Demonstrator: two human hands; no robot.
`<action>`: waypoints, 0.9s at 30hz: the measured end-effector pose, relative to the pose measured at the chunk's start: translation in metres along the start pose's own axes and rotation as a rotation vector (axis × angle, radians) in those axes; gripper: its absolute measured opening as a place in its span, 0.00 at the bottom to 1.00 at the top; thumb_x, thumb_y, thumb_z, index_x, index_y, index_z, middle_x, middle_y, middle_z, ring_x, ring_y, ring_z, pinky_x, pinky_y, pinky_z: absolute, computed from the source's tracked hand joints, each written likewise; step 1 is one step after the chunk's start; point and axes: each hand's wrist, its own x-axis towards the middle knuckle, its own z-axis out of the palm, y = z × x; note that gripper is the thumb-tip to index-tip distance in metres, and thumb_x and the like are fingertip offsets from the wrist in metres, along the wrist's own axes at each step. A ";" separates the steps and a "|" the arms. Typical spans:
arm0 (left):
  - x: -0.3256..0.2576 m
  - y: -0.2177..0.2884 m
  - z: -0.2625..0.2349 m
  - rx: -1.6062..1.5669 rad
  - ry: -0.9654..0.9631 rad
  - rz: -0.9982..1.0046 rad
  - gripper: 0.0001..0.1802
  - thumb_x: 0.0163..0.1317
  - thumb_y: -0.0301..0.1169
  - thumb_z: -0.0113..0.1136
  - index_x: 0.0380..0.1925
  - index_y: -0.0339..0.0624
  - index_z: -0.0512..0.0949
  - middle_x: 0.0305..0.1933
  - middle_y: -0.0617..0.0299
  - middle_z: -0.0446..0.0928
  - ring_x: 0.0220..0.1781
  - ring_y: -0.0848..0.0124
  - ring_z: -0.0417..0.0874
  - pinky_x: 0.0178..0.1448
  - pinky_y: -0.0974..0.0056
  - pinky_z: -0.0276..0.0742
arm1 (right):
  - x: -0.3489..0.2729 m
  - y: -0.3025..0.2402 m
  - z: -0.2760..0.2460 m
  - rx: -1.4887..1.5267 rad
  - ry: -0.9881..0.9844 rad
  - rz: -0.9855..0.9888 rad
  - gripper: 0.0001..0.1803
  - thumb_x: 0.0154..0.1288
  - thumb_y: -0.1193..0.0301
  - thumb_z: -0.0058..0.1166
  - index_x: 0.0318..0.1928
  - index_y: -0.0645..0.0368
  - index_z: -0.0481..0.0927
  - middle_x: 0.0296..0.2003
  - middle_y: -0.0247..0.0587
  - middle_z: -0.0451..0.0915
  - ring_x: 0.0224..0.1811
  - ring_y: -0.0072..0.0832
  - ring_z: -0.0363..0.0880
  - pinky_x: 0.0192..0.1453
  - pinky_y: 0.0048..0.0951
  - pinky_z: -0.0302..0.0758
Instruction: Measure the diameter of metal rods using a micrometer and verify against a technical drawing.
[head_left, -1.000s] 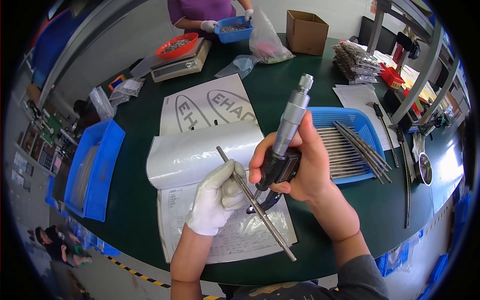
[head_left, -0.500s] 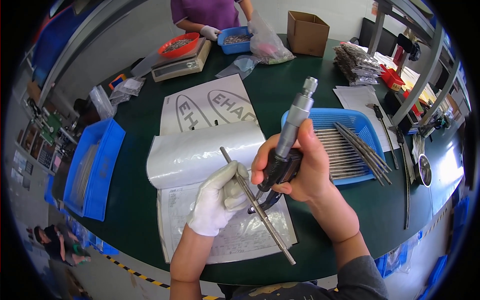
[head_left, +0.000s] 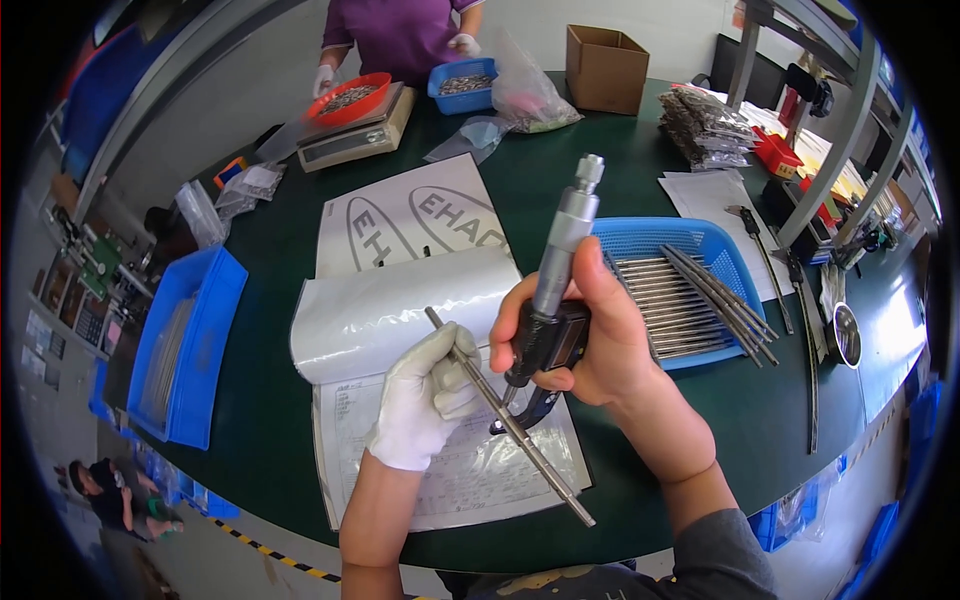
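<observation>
Left fingers grasp a rod, right fingers a partly hidden micrometer

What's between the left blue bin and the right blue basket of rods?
In the head view, an open binder lies between the blue bin and blue basket; above it, the left hand holds a metal rod, the right hand a micrometer.

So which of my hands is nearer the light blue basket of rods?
Right. Your right hand, gripping the micrometer, is just left of the light blue basket; your gloved left hand, holding a rod, is farther left, over the binder.
</observation>
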 end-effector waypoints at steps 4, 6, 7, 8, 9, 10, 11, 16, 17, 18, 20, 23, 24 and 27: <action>-0.005 0.001 0.006 0.015 -0.010 0.054 0.16 0.73 0.38 0.44 0.35 0.39 0.75 0.16 0.69 0.64 0.12 0.81 0.56 0.15 0.74 0.50 | 0.001 0.002 -0.004 0.099 -0.024 0.010 0.47 0.69 0.36 0.24 0.34 0.74 0.77 0.28 0.63 0.80 0.12 0.27 0.70 0.12 0.18 0.63; -0.006 0.002 0.006 -0.036 -0.051 0.052 0.16 0.73 0.38 0.44 0.35 0.38 0.74 0.16 0.69 0.63 0.12 0.81 0.55 0.16 0.74 0.49 | 0.001 0.002 -0.009 0.131 -0.038 0.008 0.47 0.69 0.36 0.23 0.34 0.74 0.77 0.28 0.63 0.80 0.12 0.27 0.70 0.11 0.18 0.63; -0.007 0.002 0.006 -0.038 -0.048 0.057 0.16 0.73 0.38 0.44 0.35 0.38 0.74 0.16 0.69 0.63 0.12 0.81 0.55 0.16 0.74 0.49 | 0.001 0.002 -0.010 0.163 -0.046 0.001 0.47 0.69 0.37 0.23 0.34 0.75 0.77 0.28 0.63 0.80 0.12 0.28 0.70 0.11 0.18 0.63; -0.007 0.003 0.006 -0.021 -0.052 0.048 0.16 0.74 0.38 0.43 0.35 0.38 0.74 0.16 0.70 0.63 0.12 0.81 0.55 0.16 0.74 0.49 | 0.002 0.002 -0.009 0.163 -0.049 0.004 0.47 0.69 0.37 0.23 0.34 0.75 0.77 0.28 0.63 0.80 0.12 0.28 0.70 0.11 0.18 0.63; -0.008 0.003 0.006 -0.003 -0.057 0.038 0.16 0.74 0.38 0.43 0.35 0.38 0.74 0.16 0.70 0.62 0.12 0.81 0.55 0.17 0.74 0.49 | 0.003 0.001 -0.008 0.152 -0.041 -0.011 0.46 0.70 0.37 0.22 0.35 0.73 0.78 0.28 0.60 0.81 0.13 0.25 0.70 0.13 0.17 0.63; -0.009 0.001 0.008 -0.004 -0.058 0.039 0.16 0.74 0.38 0.43 0.35 0.38 0.74 0.16 0.70 0.62 0.12 0.81 0.55 0.17 0.74 0.49 | 0.002 0.000 -0.007 0.138 -0.029 -0.028 0.46 0.71 0.37 0.22 0.35 0.71 0.80 0.28 0.56 0.82 0.13 0.23 0.71 0.14 0.17 0.63; -0.010 0.000 0.012 0.007 -0.029 0.035 0.16 0.74 0.38 0.43 0.35 0.38 0.73 0.16 0.70 0.62 0.12 0.81 0.55 0.17 0.74 0.49 | 0.003 0.001 -0.009 0.137 -0.029 -0.028 0.46 0.71 0.37 0.22 0.35 0.71 0.80 0.28 0.56 0.82 0.13 0.23 0.71 0.14 0.17 0.63; -0.012 -0.004 0.021 0.040 0.037 -0.002 0.16 0.74 0.38 0.42 0.34 0.38 0.73 0.16 0.69 0.62 0.13 0.81 0.55 0.18 0.74 0.49 | 0.004 0.005 -0.012 0.244 -0.055 -0.001 0.47 0.69 0.37 0.22 0.35 0.76 0.77 0.29 0.64 0.80 0.18 0.33 0.77 0.12 0.19 0.66; -0.012 -0.005 0.018 0.038 -0.004 -0.001 0.16 0.74 0.38 0.42 0.34 0.38 0.73 0.17 0.69 0.63 0.13 0.81 0.56 0.18 0.75 0.49 | 0.004 0.005 -0.012 0.245 -0.057 0.000 0.47 0.69 0.37 0.22 0.35 0.76 0.77 0.29 0.64 0.80 0.18 0.33 0.77 0.12 0.19 0.66; -0.013 -0.005 0.017 0.036 -0.046 0.000 0.16 0.74 0.38 0.42 0.34 0.38 0.72 0.17 0.69 0.63 0.13 0.81 0.56 0.18 0.75 0.50 | 0.003 0.004 -0.011 0.242 -0.062 -0.004 0.47 0.69 0.37 0.22 0.35 0.76 0.77 0.29 0.65 0.80 0.19 0.33 0.77 0.12 0.20 0.67; -0.012 -0.006 0.020 0.044 -0.037 0.003 0.16 0.74 0.38 0.42 0.35 0.38 0.72 0.18 0.68 0.64 0.14 0.81 0.57 0.18 0.75 0.50 | 0.002 0.003 -0.012 0.235 -0.063 -0.009 0.48 0.69 0.37 0.22 0.35 0.76 0.77 0.30 0.65 0.80 0.19 0.34 0.78 0.12 0.20 0.67; -0.011 -0.006 0.018 0.061 -0.047 0.003 0.16 0.74 0.38 0.42 0.35 0.38 0.72 0.19 0.68 0.65 0.14 0.81 0.58 0.18 0.75 0.51 | 0.003 0.003 -0.012 0.271 -0.082 -0.018 0.48 0.69 0.37 0.23 0.35 0.76 0.77 0.30 0.65 0.80 0.19 0.34 0.78 0.13 0.20 0.67; -0.010 -0.007 0.017 0.070 -0.067 0.001 0.16 0.74 0.38 0.41 0.35 0.39 0.72 0.20 0.68 0.65 0.15 0.80 0.58 0.18 0.75 0.51 | 0.003 0.004 -0.012 0.281 -0.081 -0.008 0.48 0.69 0.37 0.23 0.35 0.76 0.77 0.30 0.65 0.80 0.19 0.33 0.77 0.13 0.19 0.67; -0.010 -0.007 0.016 0.040 -0.076 0.001 0.16 0.74 0.38 0.41 0.34 0.39 0.72 0.20 0.68 0.65 0.15 0.81 0.59 0.18 0.75 0.51 | 0.003 0.004 -0.010 0.291 -0.077 -0.001 0.48 0.69 0.37 0.23 0.35 0.76 0.77 0.30 0.65 0.80 0.19 0.33 0.77 0.13 0.19 0.67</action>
